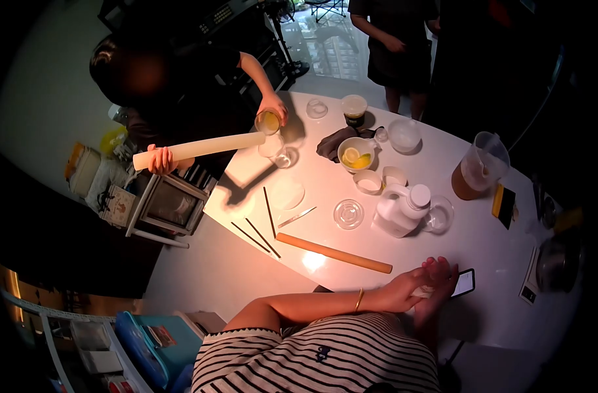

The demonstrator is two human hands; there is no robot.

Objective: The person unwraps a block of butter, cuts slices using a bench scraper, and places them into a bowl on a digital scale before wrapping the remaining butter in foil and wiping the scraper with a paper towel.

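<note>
My left hand [402,291], with a gold bracelet at its wrist, is closed on a small crumpled white piece, tissue-like [423,291], against my right palm. My right hand [441,280] is turned up with its fingers loosely bent and apart. A phone [464,283] with a lit screen lies just beside my right hand. Left of my hands, a long orange-brown tube [335,253] rests near the table's front edge. Beyond it stand a white jug with a cap [401,211] and a clear round lid [348,214].
Across the white table [371,242], another person's hands hold a long pale tube [200,149] and a cup [269,122]. Bowls, including one with lemon pieces [358,156], stand mid-table. A pitcher of brown liquid [480,166] is right. Dark straws [258,235] lie left.
</note>
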